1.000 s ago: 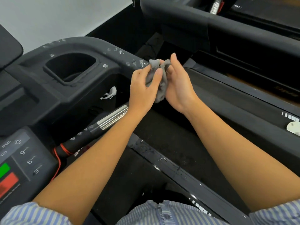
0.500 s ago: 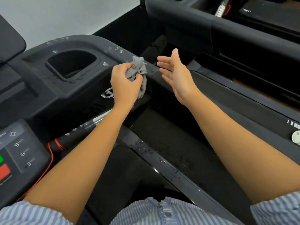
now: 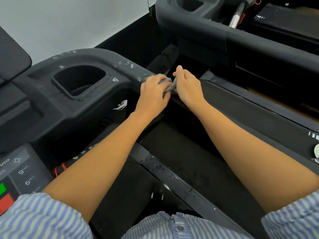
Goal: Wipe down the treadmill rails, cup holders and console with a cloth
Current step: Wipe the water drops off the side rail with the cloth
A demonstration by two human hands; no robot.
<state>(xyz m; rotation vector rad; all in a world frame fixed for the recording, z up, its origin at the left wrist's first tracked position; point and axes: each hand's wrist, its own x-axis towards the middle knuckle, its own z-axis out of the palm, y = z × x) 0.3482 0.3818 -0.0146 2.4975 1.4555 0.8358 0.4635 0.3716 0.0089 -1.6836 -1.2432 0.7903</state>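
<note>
Black cup holder (image 3: 79,81) sits left, with wet droplets dotting the rail (image 3: 127,66) that curves past it. I see the left hand (image 3: 153,95) knuckles-up, fingers curled onto the grey cloth (image 3: 170,86), which is bunched and twisted at the rail's end. Right hand (image 3: 188,87) pinches the cloth's other side, thumb raised.

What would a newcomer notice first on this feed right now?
Both hands meet mid-frame: the left hand and right hand grip a bunched grey cloth between them, by the treadmill rail. Water droplets bead along that rail's curve, left of the hands and beside the dark cup holder. Bottom left, the green and red console buttons stand out.
</note>
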